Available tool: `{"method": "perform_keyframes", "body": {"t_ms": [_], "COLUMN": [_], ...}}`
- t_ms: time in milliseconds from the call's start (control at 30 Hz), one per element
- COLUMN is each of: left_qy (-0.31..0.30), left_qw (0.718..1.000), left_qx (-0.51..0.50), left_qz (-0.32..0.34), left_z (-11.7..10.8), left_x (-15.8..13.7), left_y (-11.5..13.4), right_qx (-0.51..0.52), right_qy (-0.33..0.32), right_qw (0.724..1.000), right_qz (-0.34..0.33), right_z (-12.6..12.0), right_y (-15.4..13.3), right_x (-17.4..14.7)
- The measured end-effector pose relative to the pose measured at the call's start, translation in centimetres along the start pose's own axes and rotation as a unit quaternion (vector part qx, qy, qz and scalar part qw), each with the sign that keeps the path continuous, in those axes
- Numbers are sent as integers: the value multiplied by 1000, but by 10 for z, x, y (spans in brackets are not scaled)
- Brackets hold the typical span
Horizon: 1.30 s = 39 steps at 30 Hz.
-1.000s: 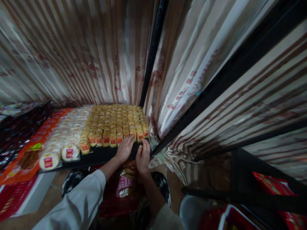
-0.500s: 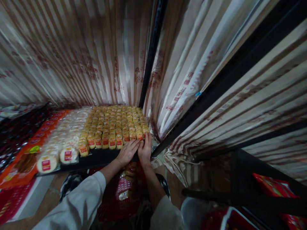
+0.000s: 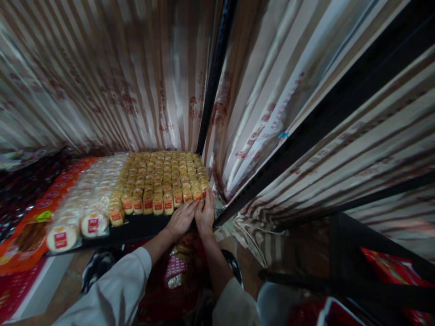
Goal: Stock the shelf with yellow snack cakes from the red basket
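Rows of small yellow wrapped cakes [image 3: 163, 176] with red labels stand on a black shelf [image 3: 136, 228]. At their front right corner my left hand [image 3: 183, 216] lies against the front packs, fingers stretched out and held close together. Beside it, touching it, my right hand [image 3: 205, 213] reaches upward with straight fingers along the rightmost packs. The fingertips hide part of the corner packs, and I see no pack lifted. Left of the yellow cakes are rows of round white wrapped cakes [image 3: 94, 222].
An orange package [image 3: 37, 222] and dark wrapped goods [image 3: 23, 190] lie farther left. Black posts [image 3: 217, 68] and striped curtains [image 3: 136, 81] enclose the shelf. Below my arms sits a red basket [image 3: 152, 299] with wrapped goods. Red packets [image 3: 390, 267] are at right.
The view has shifted slightly. Both hands stay at the front right corner of the yellow cakes, with almost no change in finger pose.
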<state>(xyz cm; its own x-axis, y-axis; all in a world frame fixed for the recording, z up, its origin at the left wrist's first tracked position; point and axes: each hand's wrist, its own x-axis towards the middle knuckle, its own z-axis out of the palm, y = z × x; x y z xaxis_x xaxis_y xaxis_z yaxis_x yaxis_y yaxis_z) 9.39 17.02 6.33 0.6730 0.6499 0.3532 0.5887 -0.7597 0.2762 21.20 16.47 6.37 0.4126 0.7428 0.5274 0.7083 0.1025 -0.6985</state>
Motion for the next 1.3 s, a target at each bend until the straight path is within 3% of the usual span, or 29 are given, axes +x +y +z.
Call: {"method": "perform_keyframes", "body": {"t_ms": [400,533,900,1300], "left_qy": [10,13,-37,-5], "left_qw": [1000,999,997,992], "left_qx": [23,8,50,119], "left_qz": [-2,34,42,47], "left_z": [2,3,6,20], "left_x": [-2,1,14,17], "left_y": [0,1,17,14], "right_qx": [34,32,48,53], "right_qy": [10,6,8,11], "right_qw": [999,999,998,998], "right_qz": [19,18,37,39], "right_z": [-6,-8,-10,-11], "right_y": [-5,-3,-7,-8], "right_x": [8,9,11,11]}}
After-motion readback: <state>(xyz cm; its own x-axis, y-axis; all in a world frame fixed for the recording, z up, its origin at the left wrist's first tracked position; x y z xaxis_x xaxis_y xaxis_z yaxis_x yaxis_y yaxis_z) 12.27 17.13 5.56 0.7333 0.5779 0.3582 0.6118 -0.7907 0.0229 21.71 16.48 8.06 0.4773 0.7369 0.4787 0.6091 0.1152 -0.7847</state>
